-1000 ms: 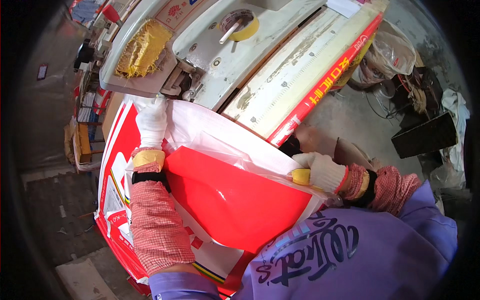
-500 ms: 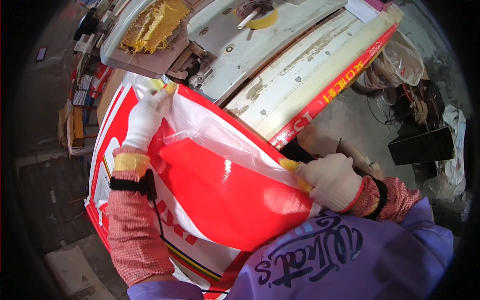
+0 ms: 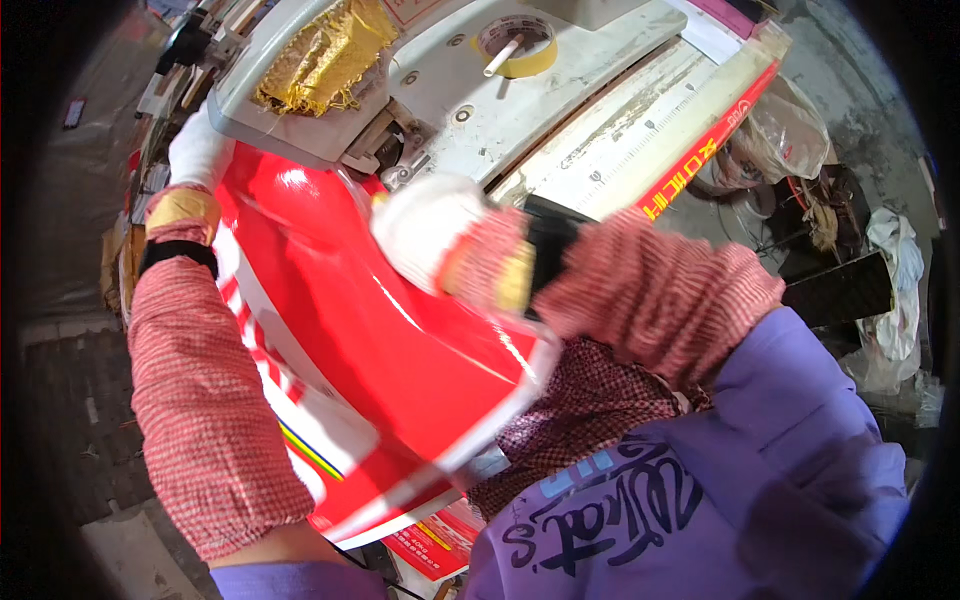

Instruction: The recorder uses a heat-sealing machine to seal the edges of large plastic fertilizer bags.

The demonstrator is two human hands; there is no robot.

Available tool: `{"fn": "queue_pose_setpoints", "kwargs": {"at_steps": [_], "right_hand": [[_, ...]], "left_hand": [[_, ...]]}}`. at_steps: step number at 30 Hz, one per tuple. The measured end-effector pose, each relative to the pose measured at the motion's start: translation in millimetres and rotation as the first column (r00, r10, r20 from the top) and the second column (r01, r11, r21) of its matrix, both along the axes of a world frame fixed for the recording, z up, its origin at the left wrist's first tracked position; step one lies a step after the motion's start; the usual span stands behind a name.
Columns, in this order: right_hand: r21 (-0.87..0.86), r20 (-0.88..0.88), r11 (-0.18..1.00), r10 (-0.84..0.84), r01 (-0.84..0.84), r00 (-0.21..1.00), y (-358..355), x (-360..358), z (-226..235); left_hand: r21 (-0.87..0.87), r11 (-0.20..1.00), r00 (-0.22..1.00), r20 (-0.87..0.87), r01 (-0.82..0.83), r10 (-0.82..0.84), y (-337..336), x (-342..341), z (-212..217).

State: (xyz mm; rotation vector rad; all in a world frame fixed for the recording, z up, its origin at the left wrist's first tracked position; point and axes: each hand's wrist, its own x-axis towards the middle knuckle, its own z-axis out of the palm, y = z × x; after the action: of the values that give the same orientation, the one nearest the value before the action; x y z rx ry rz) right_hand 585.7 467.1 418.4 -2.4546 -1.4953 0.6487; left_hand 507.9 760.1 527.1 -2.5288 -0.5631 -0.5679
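Note:
A glossy red and white sack spreads below the head of a white sewing machine, its upper part by the presser foot. My right hand, in a white glove with yellow fingertips, is closed on the sack's edge just below the foot; motion smears it somewhat. My left hand, also gloved, is at the sack's far left, beside the machine head. Its fingers are hidden there. Checked sleeve covers and dark wrist straps show on both arms.
A roll of yellow tape with a white stick lies on the machine. Frayed yellow cloth covers the machine head. At right are a clear plastic bag and a dark box. Printed red sacks lie below.
My right hand has moved left and up to the presser foot, bringing the sack's edge along. My left hand has shifted left and up beside the machine head. The sack has bunched and folded.

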Motion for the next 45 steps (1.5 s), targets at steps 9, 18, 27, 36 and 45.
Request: {"fn": "queue_pose_setpoints", "kwargs": {"at_steps": [9, 18, 27, 36, 45], "right_hand": [[0.292, 0.18, 0.78, 0.524, -0.553, 0.833, 26.7, 48.8, 0.1], [0.12, 0.43, 0.427, 0.791, -0.896, 0.435, 46.5, 69.9, 5.3], [0.234, -0.166, 0.72, 0.692, -0.654, 0.702, 76.2, 57.6, -40.2], [0.246, 0.062, 0.73, 0.645, -0.638, 0.762, 51.9, 35.3, -20.8], [0.322, -0.093, 0.885, 0.382, -0.335, 0.919, -26.7, -14.9, -40.3]], "left_hand": [[0.177, 0.904, 0.702, -0.692, 0.388, -0.166, -193.4, -8.1, 56.2], [-0.877, 0.095, 0.649, -0.418, -0.471, -0.636, -321.1, 40.6, 47.7], [-0.488, 0.073, 0.382, -0.76, -0.87, -0.526, -255.2, -2.4, 96.8], [-0.267, 0.911, -0.013, -0.958, -0.316, -0.285, -362.9, -41.9, 115.6], [-0.611, 0.779, 0.435, -0.669, 0.14, -0.603, -427.8, -46.7, 20.4]]}}
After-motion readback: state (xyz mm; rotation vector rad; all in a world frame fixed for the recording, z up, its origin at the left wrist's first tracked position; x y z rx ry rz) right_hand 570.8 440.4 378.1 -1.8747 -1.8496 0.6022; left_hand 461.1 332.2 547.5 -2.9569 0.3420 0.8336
